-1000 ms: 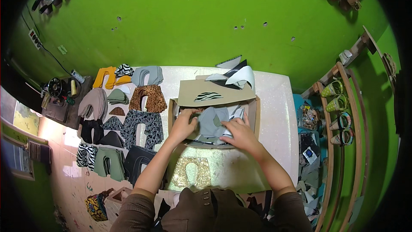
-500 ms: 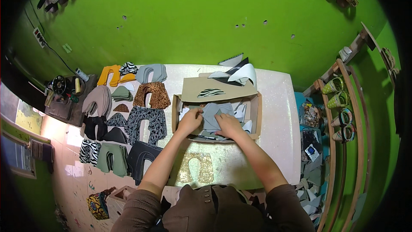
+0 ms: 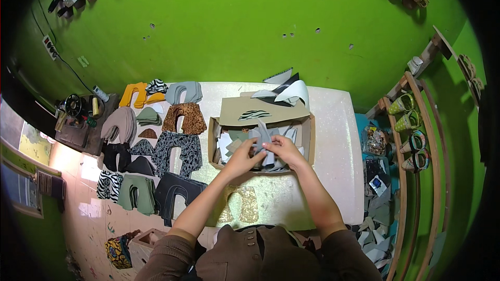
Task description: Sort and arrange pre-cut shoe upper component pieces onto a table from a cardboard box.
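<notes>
Both my hands are above an open cardboard box point(image 3: 311, 140) on the table. Between them they grip several grey fabric pieces point(image 3: 264, 134), bunched and standing up on edge. My left hand point(image 3: 244, 158) pinches the pieces from the left side. From the right, my right hand point(image 3: 285, 152) closes on them with thumb and fingers. Loose white, green and grey scraps point(image 3: 237, 136) lie inside the box under my hands. A brown cardboard sheet point(image 3: 229, 110) with a zebra-print piece point(image 3: 253, 115) on it rests at the box's far side.
Stacks of cut U-shaped pieces, such as leopard-print point(image 3: 183, 117) and black point(image 3: 174, 190), cover the table's left part. A gold U-shaped piece point(image 3: 229, 208) lies in front of the box. Rightward are a wooden shoe rack point(image 3: 398, 177) and scrap-filled bins point(image 3: 376, 145).
The grey pieces have been lifted and gathered upright between my hands, which have come closer together. Green and white scraps on the box's left side now show.
</notes>
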Action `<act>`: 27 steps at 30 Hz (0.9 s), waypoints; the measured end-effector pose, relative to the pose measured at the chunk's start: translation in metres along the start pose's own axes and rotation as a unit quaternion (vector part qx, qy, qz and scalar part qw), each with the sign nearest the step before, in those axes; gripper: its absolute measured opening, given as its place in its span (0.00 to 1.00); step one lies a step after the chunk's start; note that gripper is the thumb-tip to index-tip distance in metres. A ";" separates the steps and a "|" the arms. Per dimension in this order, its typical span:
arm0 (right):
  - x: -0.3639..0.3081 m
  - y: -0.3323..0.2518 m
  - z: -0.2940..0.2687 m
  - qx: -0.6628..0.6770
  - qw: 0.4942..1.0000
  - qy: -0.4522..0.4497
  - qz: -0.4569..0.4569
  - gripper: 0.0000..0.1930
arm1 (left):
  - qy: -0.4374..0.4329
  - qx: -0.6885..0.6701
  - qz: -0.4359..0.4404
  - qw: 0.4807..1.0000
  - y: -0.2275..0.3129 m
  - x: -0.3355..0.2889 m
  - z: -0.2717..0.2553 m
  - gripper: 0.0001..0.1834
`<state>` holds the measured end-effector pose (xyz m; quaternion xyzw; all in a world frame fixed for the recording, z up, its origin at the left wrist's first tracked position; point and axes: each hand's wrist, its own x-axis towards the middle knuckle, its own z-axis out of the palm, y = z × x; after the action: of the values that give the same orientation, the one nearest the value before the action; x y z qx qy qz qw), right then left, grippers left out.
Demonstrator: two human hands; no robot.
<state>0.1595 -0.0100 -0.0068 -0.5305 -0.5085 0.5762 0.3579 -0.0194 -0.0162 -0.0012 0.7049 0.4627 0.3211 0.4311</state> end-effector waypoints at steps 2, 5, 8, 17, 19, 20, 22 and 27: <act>-0.008 -0.009 0.009 0.090 0.993 -0.028 0.066 0.12 | -0.036 -0.068 -0.069 0.995 0.009 0.002 0.000 0.30; -0.012 -0.005 0.004 0.120 0.989 -0.021 0.079 0.12 | -0.001 -0.067 -0.044 0.997 -0.003 0.005 0.003 0.26; -0.016 0.001 -0.002 0.160 0.983 -0.006 0.085 0.12 | 0.043 -0.056 -0.045 0.996 -0.006 0.005 0.003 0.23; -0.026 -0.025 0.009 0.229 0.971 0.015 0.068 0.10 | 0.072 0.147 0.137 0.977 0.010 -0.006 0.008 0.32; -0.025 -0.023 0.007 0.318 0.946 -0.024 0.057 0.09 | 0.025 0.036 0.075 0.996 0.012 -0.009 0.009 0.41; -0.027 -0.024 0.007 0.318 0.946 -0.024 0.056 0.09 | 0.025 0.037 0.075 0.996 0.012 -0.010 0.009 0.41; -0.030 -0.028 0.008 0.400 0.915 -0.036 0.038 0.04 | 0.099 0.048 0.083 0.990 0.014 -0.012 0.009 0.46; -0.029 -0.018 0.001 0.487 0.872 -0.036 0.021 0.03 | 0.085 0.118 0.160 0.976 0.007 -0.012 0.001 0.50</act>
<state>0.1612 -0.0340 0.0178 -0.2785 -0.1649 0.7769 0.5401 -0.0200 -0.0291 0.0042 0.7859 0.4136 0.3877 0.2470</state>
